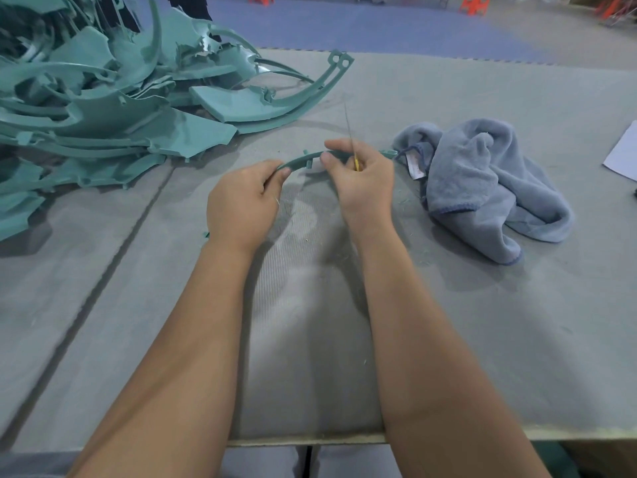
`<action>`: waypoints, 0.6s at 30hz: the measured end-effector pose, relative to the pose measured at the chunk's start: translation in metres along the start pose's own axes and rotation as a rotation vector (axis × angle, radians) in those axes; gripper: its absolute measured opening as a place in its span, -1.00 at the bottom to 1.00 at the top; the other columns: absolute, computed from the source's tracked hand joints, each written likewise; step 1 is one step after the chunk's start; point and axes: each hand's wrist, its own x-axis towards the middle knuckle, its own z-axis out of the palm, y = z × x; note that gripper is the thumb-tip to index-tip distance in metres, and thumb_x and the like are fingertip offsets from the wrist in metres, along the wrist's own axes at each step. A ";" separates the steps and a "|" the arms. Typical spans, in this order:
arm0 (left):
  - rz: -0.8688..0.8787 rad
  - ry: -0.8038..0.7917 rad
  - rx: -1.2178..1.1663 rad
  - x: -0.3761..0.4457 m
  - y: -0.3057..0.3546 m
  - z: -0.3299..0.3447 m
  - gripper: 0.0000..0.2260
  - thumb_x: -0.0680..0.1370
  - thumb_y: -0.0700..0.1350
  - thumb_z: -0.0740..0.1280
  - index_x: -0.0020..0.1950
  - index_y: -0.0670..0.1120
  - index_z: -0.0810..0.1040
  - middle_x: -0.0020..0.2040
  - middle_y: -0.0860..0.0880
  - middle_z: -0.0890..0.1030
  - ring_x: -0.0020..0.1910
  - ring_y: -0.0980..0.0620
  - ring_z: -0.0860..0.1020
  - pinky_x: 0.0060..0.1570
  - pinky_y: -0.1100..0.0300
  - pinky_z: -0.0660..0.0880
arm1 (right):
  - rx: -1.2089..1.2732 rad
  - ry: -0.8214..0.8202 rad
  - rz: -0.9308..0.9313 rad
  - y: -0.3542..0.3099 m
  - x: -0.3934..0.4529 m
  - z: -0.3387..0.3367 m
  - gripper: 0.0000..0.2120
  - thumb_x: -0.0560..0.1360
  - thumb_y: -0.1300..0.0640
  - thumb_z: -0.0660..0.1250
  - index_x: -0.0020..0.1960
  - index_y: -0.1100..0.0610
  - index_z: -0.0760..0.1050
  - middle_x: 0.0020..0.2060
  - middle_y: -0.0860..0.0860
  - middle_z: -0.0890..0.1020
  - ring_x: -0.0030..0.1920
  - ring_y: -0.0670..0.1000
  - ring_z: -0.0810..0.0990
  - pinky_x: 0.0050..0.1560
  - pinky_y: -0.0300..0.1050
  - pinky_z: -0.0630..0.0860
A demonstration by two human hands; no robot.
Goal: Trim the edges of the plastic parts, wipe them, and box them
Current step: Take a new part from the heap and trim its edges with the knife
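Note:
A curved teal plastic strip (305, 159) is held above the grey table (138, 322) in both hands. My left hand (241, 201) pinches its left end. My right hand (362, 177) grips the strip near its middle together with a thin knife; the yellow handle (356, 164) shows between the fingers and the slim blade (349, 124) points up and away. The strip's right end (391, 153) sticks out past my right hand toward the cloth.
A big heap of teal plastic parts (103, 91) fills the table's back left. A crumpled blue-grey cloth (482, 181) lies to the right of my hands. A white sheet (624, 153) lies at the right edge. Small teal shavings (403, 196) dot the table.

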 end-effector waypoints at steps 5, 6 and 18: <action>-0.004 -0.009 0.002 0.000 0.000 -0.001 -0.75 0.61 0.06 0.20 -0.03 -0.03 0.62 -0.38 0.04 0.43 -0.34 -0.08 0.43 -0.38 0.09 0.32 | 0.000 -0.014 -0.047 -0.001 0.001 -0.002 -0.93 0.47 0.40 0.36 -0.06 0.35 0.59 -0.52 -0.26 0.47 -0.49 -0.31 0.44 -0.40 -0.53 0.33; -0.004 -0.009 0.003 0.000 0.000 -0.001 -0.75 0.61 0.06 0.20 -0.03 -0.03 0.62 -0.38 0.04 0.43 -0.34 -0.08 0.43 -0.38 0.09 0.32 | -0.008 -0.018 -0.054 -0.002 0.000 -0.001 -0.93 0.48 0.40 0.34 -0.10 0.30 0.58 -0.46 -0.21 0.49 -0.46 -0.31 0.44 -0.38 -0.53 0.33; -0.045 -0.030 -0.023 0.002 0.000 0.002 -0.73 0.63 0.06 0.19 -0.19 -0.02 0.51 -0.45 0.04 0.38 -0.40 0.03 0.36 -0.46 0.17 0.20 | 0.593 0.368 0.360 -0.010 0.017 -0.027 -0.78 0.63 0.17 0.21 -0.20 0.05 0.38 -0.56 -0.11 0.23 -0.57 -0.13 0.12 -0.57 -0.29 0.08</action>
